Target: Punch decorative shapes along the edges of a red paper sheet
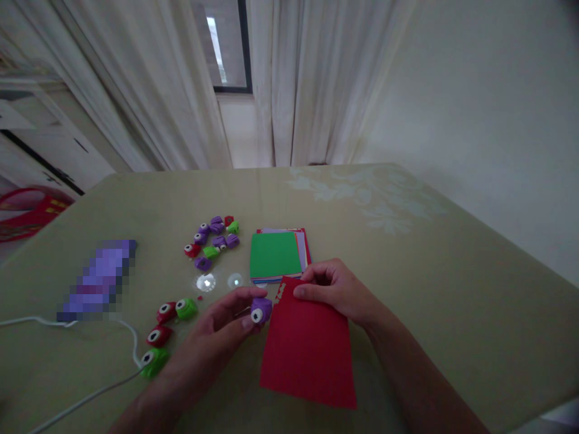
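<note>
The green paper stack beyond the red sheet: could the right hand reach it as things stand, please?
Probably yes. The right hand pinches the top edge of the red sheet, and the paper stack lies just beyond it with nothing between. It would have to let go of the sheet first.

The scene is dim and slightly grainy, lit mostly by daylight from the window (226, 48) behind pale curtains (289, 78). Two small bright glare spots shine on the glossy table (407, 253). Edges bend with wide-angle distortion, corners darken, and one patch at left is pixelated (97, 280).
</note>
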Available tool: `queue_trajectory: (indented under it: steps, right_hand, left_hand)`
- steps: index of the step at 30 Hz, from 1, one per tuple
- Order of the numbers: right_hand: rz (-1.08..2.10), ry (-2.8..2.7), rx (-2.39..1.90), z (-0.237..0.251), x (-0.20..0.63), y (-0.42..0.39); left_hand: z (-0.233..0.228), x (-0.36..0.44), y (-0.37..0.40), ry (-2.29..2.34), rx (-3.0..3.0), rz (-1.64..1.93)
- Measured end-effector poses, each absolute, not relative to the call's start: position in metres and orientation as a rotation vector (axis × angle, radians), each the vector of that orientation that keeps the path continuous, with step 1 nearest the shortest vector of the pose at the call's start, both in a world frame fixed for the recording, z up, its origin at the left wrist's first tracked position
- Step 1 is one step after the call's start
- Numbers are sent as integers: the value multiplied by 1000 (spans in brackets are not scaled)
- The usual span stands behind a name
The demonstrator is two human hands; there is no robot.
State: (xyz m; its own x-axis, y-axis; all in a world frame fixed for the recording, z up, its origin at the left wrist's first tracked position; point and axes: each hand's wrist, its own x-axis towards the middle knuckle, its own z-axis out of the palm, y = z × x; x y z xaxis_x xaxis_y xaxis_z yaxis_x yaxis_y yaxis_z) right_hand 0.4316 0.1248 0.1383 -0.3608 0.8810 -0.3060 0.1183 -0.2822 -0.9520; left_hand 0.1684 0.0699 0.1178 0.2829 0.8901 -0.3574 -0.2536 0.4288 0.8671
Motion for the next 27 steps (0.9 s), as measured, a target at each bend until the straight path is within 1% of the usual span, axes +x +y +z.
queue_trajectory:
  steps: [13,21,27]
  right_hand:
    - [1569,-1529,-1274,134,432,126]
    - [1505,-1592,-1298,133,432,127]
    - [1374,-1711,-1322,127,432,128]
  left_hand:
    - [110,168,73,901,750,854]
    - [108,166,74,1023,900,825]
    - [108,165,77,1049,976,831]
